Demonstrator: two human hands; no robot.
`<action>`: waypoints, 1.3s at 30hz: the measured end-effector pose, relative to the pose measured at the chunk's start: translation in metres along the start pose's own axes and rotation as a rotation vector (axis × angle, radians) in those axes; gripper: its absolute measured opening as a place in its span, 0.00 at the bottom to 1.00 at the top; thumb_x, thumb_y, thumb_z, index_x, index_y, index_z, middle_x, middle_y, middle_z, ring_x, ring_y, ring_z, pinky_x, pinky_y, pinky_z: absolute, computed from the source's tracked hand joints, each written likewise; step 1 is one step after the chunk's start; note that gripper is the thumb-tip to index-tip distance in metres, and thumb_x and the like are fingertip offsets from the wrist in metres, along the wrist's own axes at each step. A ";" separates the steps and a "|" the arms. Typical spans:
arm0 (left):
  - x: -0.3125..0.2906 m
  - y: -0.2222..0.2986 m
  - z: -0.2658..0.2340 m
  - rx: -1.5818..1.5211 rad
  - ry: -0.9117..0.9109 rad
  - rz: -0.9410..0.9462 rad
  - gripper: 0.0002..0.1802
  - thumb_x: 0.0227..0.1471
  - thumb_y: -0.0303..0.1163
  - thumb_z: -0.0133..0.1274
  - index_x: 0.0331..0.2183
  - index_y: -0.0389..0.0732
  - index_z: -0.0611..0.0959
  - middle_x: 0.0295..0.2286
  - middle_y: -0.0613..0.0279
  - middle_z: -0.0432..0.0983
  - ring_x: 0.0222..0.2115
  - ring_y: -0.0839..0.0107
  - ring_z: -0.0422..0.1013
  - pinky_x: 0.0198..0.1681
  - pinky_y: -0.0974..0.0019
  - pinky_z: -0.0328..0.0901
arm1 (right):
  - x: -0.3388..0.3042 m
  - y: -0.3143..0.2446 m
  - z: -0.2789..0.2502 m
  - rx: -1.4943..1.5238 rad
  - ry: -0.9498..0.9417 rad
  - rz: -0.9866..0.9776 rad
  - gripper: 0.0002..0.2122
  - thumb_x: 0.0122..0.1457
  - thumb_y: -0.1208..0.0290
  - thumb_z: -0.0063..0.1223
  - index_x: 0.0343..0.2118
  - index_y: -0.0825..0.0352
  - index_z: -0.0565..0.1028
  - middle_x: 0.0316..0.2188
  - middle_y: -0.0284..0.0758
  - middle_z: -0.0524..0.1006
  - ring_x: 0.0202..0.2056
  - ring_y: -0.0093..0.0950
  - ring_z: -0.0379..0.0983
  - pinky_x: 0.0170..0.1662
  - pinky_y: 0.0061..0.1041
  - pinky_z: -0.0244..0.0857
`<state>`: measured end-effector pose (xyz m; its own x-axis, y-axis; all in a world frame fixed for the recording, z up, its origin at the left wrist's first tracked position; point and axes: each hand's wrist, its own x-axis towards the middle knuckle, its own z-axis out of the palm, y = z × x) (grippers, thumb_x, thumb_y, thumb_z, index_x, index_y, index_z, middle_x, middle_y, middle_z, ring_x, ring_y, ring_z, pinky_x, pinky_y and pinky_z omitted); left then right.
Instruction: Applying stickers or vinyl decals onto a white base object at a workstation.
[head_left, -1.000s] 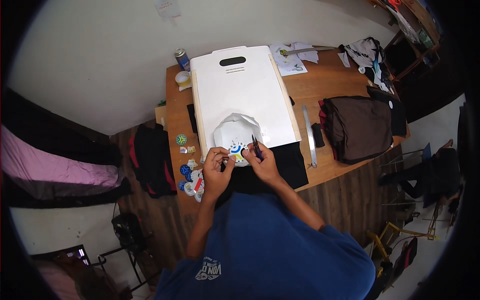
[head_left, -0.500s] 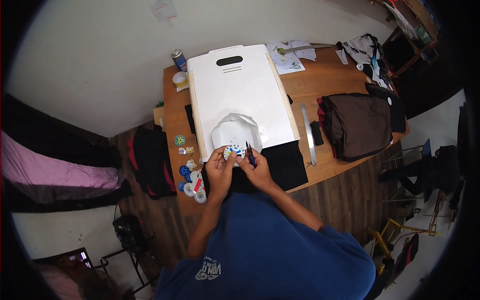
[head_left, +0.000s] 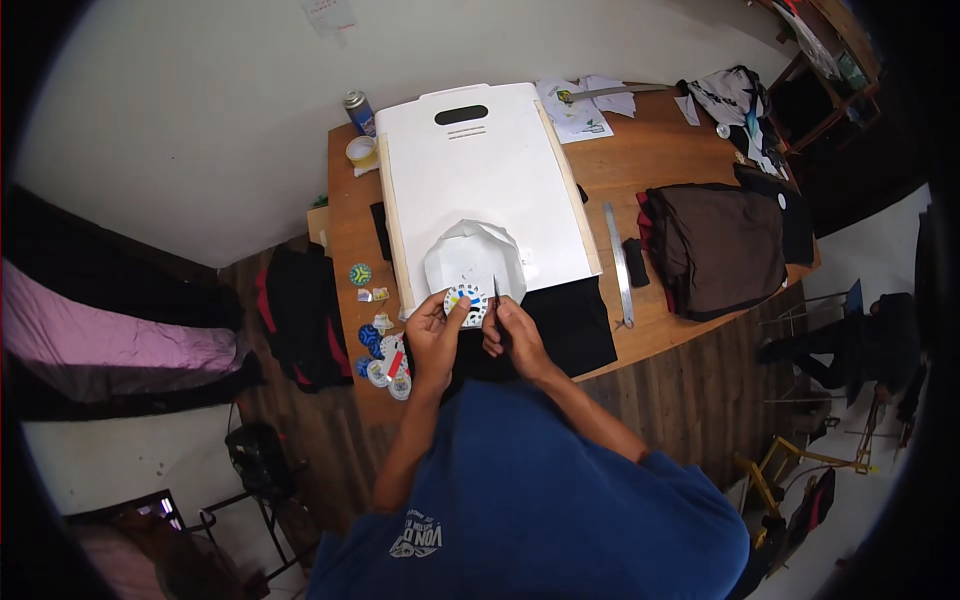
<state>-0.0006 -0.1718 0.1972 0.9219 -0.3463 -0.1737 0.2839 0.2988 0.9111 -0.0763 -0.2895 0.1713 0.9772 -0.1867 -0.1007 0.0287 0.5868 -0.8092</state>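
My left hand (head_left: 434, 338) pinches a round white patch (head_left: 466, 305) with blue, yellow and black marks, thumb on its face. Closed around small dark pointed snips (head_left: 496, 289), my right hand (head_left: 520, 338) is just right of the patch, the blades pointing away from me beside its edge. Its fingers partly hide the handles. Beyond both hands lies a shallow white paper tray (head_left: 511, 258) with a few tiny scraps in it. It rests on the near end of a large white board (head_left: 470, 185) with a cut-out handle slot.
Left of the board lie several round patches (head_left: 371, 338) and small scraps. A spray can (head_left: 358, 113) and a yellow tape roll (head_left: 361, 151) stand at the far left corner. A metal ruler (head_left: 618, 265) and folded dark clothes (head_left: 715, 250) lie to the right on the wooden table (head_left: 640, 150).
My right hand has turned the snips and brought the blades upright to the patch's right edge. The right fingers have come off the patch, which my left hand still holds.
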 end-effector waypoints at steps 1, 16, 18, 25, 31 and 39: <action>0.000 0.002 0.001 0.001 0.001 0.000 0.12 0.54 0.22 0.56 0.40 0.27 0.78 0.34 0.57 0.78 0.34 0.77 0.74 0.41 0.76 0.67 | 0.000 -0.002 0.000 -0.095 -0.020 0.009 0.14 0.69 0.60 0.31 0.36 0.67 0.64 0.19 0.29 0.61 0.19 0.19 0.58 0.25 0.18 0.56; 0.002 0.003 -0.003 0.059 -0.088 0.001 0.11 0.54 0.24 0.56 0.39 0.27 0.80 0.32 0.59 0.79 0.32 0.78 0.74 0.38 0.76 0.67 | -0.001 0.002 -0.007 -0.128 -0.032 -0.032 0.18 0.70 0.58 0.29 0.33 0.68 0.67 0.14 0.27 0.57 0.16 0.18 0.54 0.21 0.17 0.52; 0.002 0.000 -0.005 0.067 -0.061 -0.018 0.10 0.55 0.24 0.56 0.38 0.27 0.80 0.32 0.59 0.79 0.32 0.79 0.73 0.38 0.77 0.67 | -0.002 0.001 -0.007 -0.127 -0.036 -0.030 0.18 0.70 0.58 0.29 0.33 0.67 0.66 0.14 0.27 0.57 0.16 0.18 0.54 0.21 0.17 0.52; 0.001 0.003 0.001 0.083 -0.059 0.007 0.08 0.55 0.26 0.56 0.35 0.31 0.81 0.28 0.63 0.78 0.29 0.82 0.72 0.36 0.79 0.65 | -0.005 -0.001 -0.001 -0.091 -0.069 -0.065 0.17 0.70 0.58 0.30 0.28 0.64 0.61 0.15 0.25 0.55 0.17 0.16 0.50 0.23 0.17 0.52; 0.002 0.004 -0.002 0.087 -0.085 -0.010 0.07 0.55 0.26 0.56 0.34 0.31 0.81 0.27 0.64 0.78 0.27 0.83 0.72 0.34 0.79 0.65 | -0.007 0.001 -0.008 -0.063 -0.110 -0.009 0.17 0.70 0.56 0.30 0.29 0.64 0.62 0.16 0.26 0.57 0.17 0.16 0.49 0.22 0.17 0.50; 0.002 0.005 -0.001 0.104 -0.082 0.026 0.04 0.54 0.24 0.56 0.31 0.32 0.80 0.26 0.65 0.77 0.26 0.84 0.71 0.32 0.80 0.64 | -0.008 0.000 -0.005 -0.069 -0.119 -0.012 0.17 0.70 0.57 0.31 0.27 0.63 0.61 0.16 0.24 0.54 0.17 0.15 0.47 0.22 0.17 0.46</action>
<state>0.0027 -0.1697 0.2014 0.9028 -0.4123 -0.1227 0.2279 0.2164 0.9493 -0.0850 -0.2920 0.1686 0.9950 -0.0965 -0.0251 0.0299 0.5285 -0.8484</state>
